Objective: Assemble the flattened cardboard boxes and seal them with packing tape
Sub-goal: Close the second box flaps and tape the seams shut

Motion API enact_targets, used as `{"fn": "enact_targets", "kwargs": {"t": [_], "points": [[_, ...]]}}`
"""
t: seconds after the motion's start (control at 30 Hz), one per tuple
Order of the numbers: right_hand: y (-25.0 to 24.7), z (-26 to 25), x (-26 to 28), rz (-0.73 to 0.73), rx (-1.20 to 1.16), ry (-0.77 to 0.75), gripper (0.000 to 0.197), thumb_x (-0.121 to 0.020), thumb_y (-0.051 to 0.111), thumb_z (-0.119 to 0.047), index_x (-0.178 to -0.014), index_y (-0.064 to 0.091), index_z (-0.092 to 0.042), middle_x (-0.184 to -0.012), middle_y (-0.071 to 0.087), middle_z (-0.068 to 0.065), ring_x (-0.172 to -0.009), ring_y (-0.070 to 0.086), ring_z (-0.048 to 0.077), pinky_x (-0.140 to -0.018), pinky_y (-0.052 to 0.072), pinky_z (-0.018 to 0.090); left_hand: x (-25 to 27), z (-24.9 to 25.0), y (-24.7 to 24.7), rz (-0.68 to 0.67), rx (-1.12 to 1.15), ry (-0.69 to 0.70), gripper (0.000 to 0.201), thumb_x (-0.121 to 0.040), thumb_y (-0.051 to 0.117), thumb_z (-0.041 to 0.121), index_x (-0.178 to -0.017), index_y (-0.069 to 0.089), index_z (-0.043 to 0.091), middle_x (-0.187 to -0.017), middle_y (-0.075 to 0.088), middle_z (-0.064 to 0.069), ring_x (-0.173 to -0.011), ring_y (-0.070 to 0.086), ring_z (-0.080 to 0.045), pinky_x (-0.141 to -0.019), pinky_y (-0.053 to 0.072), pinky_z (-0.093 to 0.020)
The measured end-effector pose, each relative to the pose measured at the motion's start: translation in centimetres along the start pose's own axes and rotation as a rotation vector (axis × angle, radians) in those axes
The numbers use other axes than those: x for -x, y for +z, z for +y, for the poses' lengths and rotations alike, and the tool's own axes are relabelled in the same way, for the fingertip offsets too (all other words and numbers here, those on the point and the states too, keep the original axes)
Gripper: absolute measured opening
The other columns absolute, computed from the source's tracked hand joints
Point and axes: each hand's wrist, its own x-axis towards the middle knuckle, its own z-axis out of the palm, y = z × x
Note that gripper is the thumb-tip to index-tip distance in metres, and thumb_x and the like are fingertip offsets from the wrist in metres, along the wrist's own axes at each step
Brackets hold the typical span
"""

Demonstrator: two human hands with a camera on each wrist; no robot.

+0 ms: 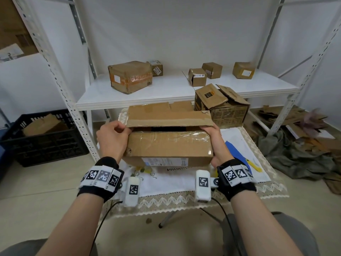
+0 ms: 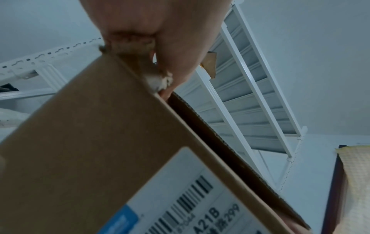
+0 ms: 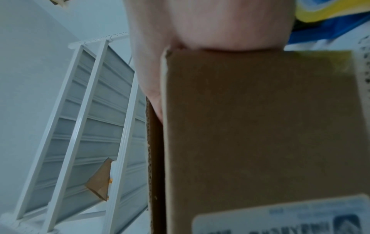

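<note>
Two hands (image 1: 162, 139) grip one cardboard box (image 1: 168, 143); six boxes behind.

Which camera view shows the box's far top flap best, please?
The head view: the far flap appears whole, raised above the box between both hands. The wrist views show only its dark corrugated edge.

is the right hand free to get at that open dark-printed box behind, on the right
Probably not as things stand. The right hand has its grip on the end of the cardboard box, as does the left hand. The open printed box sits close behind with nothing between, but the hand would have to let go first.
</note>
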Motion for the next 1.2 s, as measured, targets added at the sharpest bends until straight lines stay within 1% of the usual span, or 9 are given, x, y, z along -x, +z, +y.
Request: {"fn": "enact_targets", "kwargs": {"t": [0.17,0.3,0.43,0.57,0.7,0.8,1.0,1.13,1.2], "points": [[-0.3,0.8,-0.7,0.041,0.021,0.039,0.095,-0.062,0.081,-0.047,-0.148,0.042,-0.034,-0.125,0.070,0.016,-0.113,0.069,0.035,-0.104,0.050,0.062,-0.4,-0.5,0.0,-0.029,0.013,0.018,0.025,-0.082,0.076,0.026,-0.059,0.065,0.026,-0.065,0.066,0.006,-0.079,0.065,-0.024,-0.085,0.056,-0.048],[-0.4,0.7,-0.4,-0.002,0.012,0.056,0.089,-0.066,0.081,-0.043,-0.146,0.043,-0.035,-0.125,0.070,0.017,-0.111,0.070,0.037,-0.101,0.051,0.062,0.0,-1.1,0.4,-0.049,0.034,-0.005,0.027,-0.080,0.071,0.017,-0.056,0.059,0.018,-0.059,0.059,0.001,-0.070,0.057,-0.023,-0.074,0.052,-0.039],[-0.7,0.8,-0.8,-0.021,0.024,0.051,0.098,-0.058,0.082,-0.045,-0.147,0.042,-0.034,-0.124,0.070,0.017,-0.111,0.071,0.037,-0.101,0.051,0.062,0.2,-1.8,0.7,-0.124,0.173,-0.108,0.029,-0.081,0.073,0.006,-0.057,0.056,0.012,-0.060,0.055,0.000,-0.064,0.050,-0.014,-0.070,0.042,-0.030],[-1.2,0.5,-0.7,-0.042,0.033,0.073,0.080,-0.070,0.078,-0.041,-0.144,0.050,-0.028,-0.124,0.071,0.017,-0.105,0.072,0.035,-0.096,0.056,0.054,0.0,-2.5,0.6,-0.215,0.292,-0.165,0.022,-0.082,0.077,0.006,-0.065,0.062,0.005,-0.070,0.063,-0.008,-0.072,0.058,-0.017,-0.072,0.050,-0.035],[-2.3,0.8,-0.4,-0.058,0.008,0.122,0.050,-0.088,0.064,-0.047,-0.130,0.066,-0.021,-0.113,0.075,0.013,-0.098,0.073,0.030,-0.096,0.055,0.046,-0.3,-2.3,-0.2,-0.353,0.424,-0.197,0.008,-0.090,0.073,0.007,-0.082,0.072,0.006,-0.091,0.075,-0.004,-0.085,0.069,-0.012,-0.073,0.054,-0.026],[-2.4,0.9,0.0,-0.047,-0.029,0.137,0.043,-0.090,0.063,-0.047,-0.125,0.067,-0.021,-0.100,0.076,0.011,-0.088,0.073,0.027,-0.087,0.056,0.042,-0.6,-2.1,-0.6,-0.400,0.481,-0.211,0.010,-0.094,0.069,0.012,-0.085,0.069,0.008,-0.089,0.073,0.002,-0.082,0.067,-0.006,-0.067,0.053,-0.020],[-1.7,0.3,0.0,-0.050,-0.072,0.178,0.035,-0.088,0.067,-0.046,-0.111,0.072,-0.020,-0.100,0.076,0.011,-0.092,0.071,0.029,-0.106,0.048,0.049,0.1,-2.2,-0.3,-0.381,0.729,-0.344,0.025,-0.104,0.054,0.024,-0.080,0.058,0.022,-0.102,0.069,0.006,-0.090,0.063,-0.009,-0.069,0.048,-0.025],[-1.6,0.5,0.0,-0.067,-0.105,0.188,0.042,-0.087,0.068,-0.046,-0.118,0.073,-0.018,-0.103,0.076,0.012,-0.094,0.072,0.030,-0.106,0.049,0.051,0.6,-2.2,-0.4,-0.357,0.897,-0.359,0.018,-0.090,0.065,0.031,-0.081,0.059,0.017,-0.082,0.071,0.007,-0.073,0.065,-0.005,-0.065,0.055,-0.022],[-1.6,0.6,0.0,-0.066,-0.129,0.191,0.043,-0.085,0.069,-0.045,-0.119,0.073,-0.018,-0.105,0.075,0.012,-0.093,0.072,0.030,-0.106,0.049,0.052,0.7,-2.2,-0.4,-0.332,0.899,-0.310,0.013,-0.082,0.071,0.027,-0.076,0.065,0.017,-0.086,0.073,0.006,-0.078,0.067,-0.006,-0.067,0.057,-0.022]]}}
